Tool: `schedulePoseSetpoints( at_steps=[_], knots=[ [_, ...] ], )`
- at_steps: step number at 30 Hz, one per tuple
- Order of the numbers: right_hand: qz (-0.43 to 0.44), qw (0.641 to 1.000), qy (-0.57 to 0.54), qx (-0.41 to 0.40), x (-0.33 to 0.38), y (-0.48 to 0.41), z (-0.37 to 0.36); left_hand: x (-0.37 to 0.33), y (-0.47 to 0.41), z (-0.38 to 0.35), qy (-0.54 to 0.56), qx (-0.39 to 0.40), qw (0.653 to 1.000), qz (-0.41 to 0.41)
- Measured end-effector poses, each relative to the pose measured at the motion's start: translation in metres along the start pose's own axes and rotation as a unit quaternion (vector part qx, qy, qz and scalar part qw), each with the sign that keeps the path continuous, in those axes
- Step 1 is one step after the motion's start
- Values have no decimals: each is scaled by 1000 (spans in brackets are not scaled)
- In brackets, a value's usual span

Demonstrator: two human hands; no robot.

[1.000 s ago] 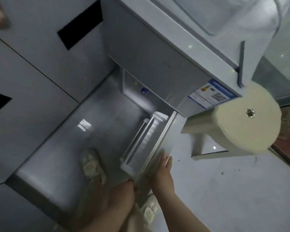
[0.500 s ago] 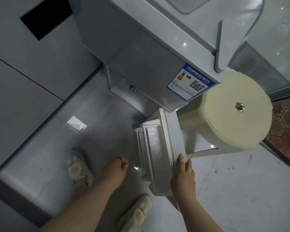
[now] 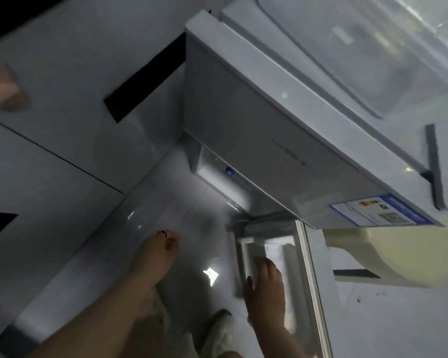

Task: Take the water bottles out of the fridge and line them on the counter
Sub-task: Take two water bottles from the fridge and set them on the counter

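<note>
Right hand [image 3: 265, 288] grips the open fridge door's [image 3: 308, 267] inner shelf [image 3: 254, 244] at five o'clock; left hand [image 3: 157, 254] hangs empty, fingers loosely curled, at seven o'clock.

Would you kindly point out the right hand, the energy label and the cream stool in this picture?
right hand [image 3: 265, 288]: head view, back of the hand on the fridge door's inner shelf.
energy label [image 3: 380, 214]: head view, middle of the sticker.
cream stool [image 3: 409, 251]: head view, side wall under the seat.
</note>
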State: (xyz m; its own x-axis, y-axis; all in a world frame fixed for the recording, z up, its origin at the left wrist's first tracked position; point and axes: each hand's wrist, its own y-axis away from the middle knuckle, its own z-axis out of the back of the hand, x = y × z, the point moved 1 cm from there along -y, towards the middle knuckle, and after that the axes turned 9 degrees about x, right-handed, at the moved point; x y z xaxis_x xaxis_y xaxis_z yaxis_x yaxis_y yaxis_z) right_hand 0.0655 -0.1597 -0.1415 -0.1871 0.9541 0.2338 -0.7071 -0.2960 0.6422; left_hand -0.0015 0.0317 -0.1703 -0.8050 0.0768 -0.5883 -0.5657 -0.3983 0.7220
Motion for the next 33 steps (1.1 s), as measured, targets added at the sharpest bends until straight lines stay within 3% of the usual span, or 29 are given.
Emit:
schedulePoseSetpoints(
  at_steps=[4, 7, 11, 14, 18, 23, 28, 33],
  knots=[
    [1, 979, -195, -51, 36, -73, -28, 2, -58, 8, -3, -32, 999, -30],
    [22, 942, -317, -104, 47, -141, -42, 2, -120, -2, 12, -52, 993, -107],
    [69, 916, -359, -167, 39, -220, -55, 0, -200, -20, 36, -80, 974, -207],
    [65, 917, -355, -167, 32, -279, -85, 5, -252, -37, 48, -70, 963, -256],
    [34, 948, -279, -150, 18, -344, -120, 32, -294, -50, 10, -50, 955, -291],
    [-7, 991, -59, -120, -2, -397, -122, 58, -303, -29, -3, -71, 953, -293],
    [-22, 995, 74, -62, -1, -429, -116, 101, -294, -29, -39, -13, 952, -303],
    [-61, 986, 128, -86, -3, -445, -106, 126, -298, -20, 14, -5, 958, -287]
  ],
)
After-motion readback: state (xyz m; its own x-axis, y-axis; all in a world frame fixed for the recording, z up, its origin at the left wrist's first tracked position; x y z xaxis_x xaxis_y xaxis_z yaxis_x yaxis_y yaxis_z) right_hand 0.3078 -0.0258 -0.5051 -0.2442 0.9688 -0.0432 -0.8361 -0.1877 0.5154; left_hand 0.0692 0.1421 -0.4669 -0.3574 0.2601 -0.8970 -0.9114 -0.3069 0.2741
